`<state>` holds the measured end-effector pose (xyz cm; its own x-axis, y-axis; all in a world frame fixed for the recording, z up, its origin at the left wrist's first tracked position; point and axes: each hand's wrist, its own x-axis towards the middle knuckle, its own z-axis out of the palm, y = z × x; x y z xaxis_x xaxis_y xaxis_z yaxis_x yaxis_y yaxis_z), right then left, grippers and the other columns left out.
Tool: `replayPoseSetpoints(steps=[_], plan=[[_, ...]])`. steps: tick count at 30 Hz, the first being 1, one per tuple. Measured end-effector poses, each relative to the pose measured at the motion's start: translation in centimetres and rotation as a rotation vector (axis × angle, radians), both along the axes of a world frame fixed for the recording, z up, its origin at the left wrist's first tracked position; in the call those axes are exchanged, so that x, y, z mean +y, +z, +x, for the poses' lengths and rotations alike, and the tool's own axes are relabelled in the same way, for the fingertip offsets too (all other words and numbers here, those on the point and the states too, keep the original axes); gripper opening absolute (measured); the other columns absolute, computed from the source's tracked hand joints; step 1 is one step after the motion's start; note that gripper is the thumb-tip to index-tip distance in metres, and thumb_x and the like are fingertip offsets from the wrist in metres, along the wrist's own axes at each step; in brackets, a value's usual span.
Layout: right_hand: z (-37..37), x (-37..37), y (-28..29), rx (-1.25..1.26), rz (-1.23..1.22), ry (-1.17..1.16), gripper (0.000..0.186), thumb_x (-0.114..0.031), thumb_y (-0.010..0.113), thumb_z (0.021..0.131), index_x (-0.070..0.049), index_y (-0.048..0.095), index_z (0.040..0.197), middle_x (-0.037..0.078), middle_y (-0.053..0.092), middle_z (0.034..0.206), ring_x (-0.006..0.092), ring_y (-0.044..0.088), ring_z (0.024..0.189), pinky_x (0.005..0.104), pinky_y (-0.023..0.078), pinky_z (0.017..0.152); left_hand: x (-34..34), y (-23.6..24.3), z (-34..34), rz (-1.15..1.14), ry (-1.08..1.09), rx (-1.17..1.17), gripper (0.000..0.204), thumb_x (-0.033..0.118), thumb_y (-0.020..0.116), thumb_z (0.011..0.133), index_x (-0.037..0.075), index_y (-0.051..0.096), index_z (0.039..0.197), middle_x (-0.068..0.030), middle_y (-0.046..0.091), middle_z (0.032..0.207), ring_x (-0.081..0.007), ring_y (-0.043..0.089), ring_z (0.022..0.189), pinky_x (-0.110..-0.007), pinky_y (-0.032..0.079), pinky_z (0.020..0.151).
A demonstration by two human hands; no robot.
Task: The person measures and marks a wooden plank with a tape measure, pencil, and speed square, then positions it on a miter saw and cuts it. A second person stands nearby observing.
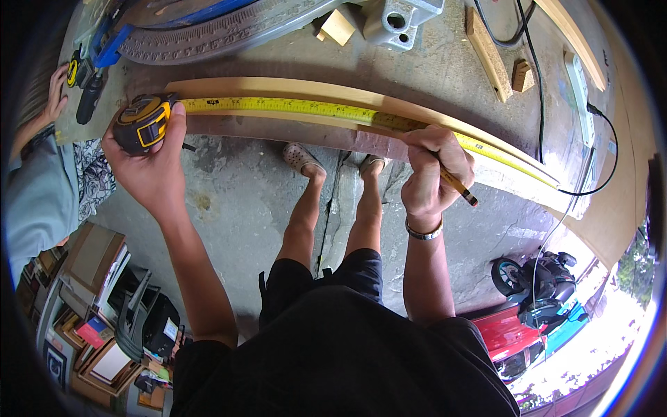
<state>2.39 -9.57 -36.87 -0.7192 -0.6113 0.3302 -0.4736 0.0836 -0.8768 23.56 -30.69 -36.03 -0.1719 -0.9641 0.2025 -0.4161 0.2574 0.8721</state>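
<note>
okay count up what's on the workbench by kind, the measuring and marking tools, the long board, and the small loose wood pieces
Tape measures: 1, the yellow and black tape measure in the left hand, blade lying along the board
Pencils: 1, the pencil in the right hand
Long boards: 1, the long board
Small loose wood pieces: 3, the pale block, the flat strip, the small brown block
Total: 6

Single head-worn fisheye view, aimed steeply down over the wearer's torso, wooden board (333,94) seen close at arm's reach, edges bent toward the rim
</note>
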Motion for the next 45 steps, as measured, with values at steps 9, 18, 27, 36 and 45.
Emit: replayPoseSetpoints(steps=[9, 18, 27, 36, 45], plan=[[-0.01, 0.15, -0.14, 0.02, 0.014, 0.002, 0.015, 0.006, 0.05, 0.067, 0.007, 0.064, 0.07, 0.008, 0.06, 0.063, 0.0114, 0.049, 0.053, 0.0238, 0.036, 0.052, 0.08, 0.17, -0.27, -0.007, -0.004, -0.007, 0.058, -0.003, 0.082, 0.074, -0.012, 0.043, 0.115, -0.0198, 0.058, 0.109, -0.0182, 0.063, 0.095, -0.029, 0.06, 0.081], [-0.04, 0.16, -0.12, -0.019, -0.01, -0.014, 0.014, 0.006, 0.05, 0.068, 0.007, 0.063, 0.07, 0.008, 0.063, 0.065, 0.0119, 0.05, 0.054, 0.0238, 0.037, 0.053, -0.04, 0.15, -0.11, 0.008, -0.001, -0.019, 0.059, -0.003, 0.082, 0.073, -0.013, 0.043, 0.116, -0.0205, 0.058, 0.11, -0.0192, 0.063, 0.096, -0.03, 0.061, 0.082], [-0.16, -0.09, -0.1, 0.009, 0.023, -0.013, 0.013, 0.006, 0.049, 0.068, 0.007, 0.062, 0.069, 0.01, 0.064, 0.068, 0.0129, 0.053, 0.057, 0.0239, 0.04, 0.056, -0.12, 0.02, -0.09, 0.01, 0.0, -0.002, 0.059, -0.003, 0.082, 0.073, -0.013, 0.044, 0.116, -0.021, 0.058, 0.11, -0.0193, 0.063, 0.096, -0.03, 0.061, 0.082], [-0.03, 0.23, -0.38, -0.006, 0.009, -0.015, 0.013, 0.006, 0.049, 0.07, 0.008, 0.062, 0.07, 0.009, 0.063, 0.066, 0.0121, 0.051, 0.056, 0.0236, 0.037, 0.054, -0.05, -0.19, 0.03, 0.031, 0.006, 0.048, 0.059, -0.002, 0.083, 0.072, -0.013, 0.045, 0.115, -0.0203, 0.058, 0.11, -0.0187, 0.063, 0.095, -0.029, 0.06, 0.081], [-0.03, -0.03, -0.19, 0.018, 0.015, -0.025, 0.013, 0.006, 0.049, 0.071, 0.008, 0.062, 0.07, 0.009, 0.063, 0.066, 0.0125, 0.052, 0.056, 0.0234, 0.039, 0.055, -0.08, 0.07, -0.07, 0.012, 0.004, 0.008, 0.061, -0.002, 0.083, 0.072, -0.013, 0.043, 0.116, -0.0228, 0.057, 0.111, -0.0224, 0.064, 0.098, -0.032, 0.062, 0.082]])
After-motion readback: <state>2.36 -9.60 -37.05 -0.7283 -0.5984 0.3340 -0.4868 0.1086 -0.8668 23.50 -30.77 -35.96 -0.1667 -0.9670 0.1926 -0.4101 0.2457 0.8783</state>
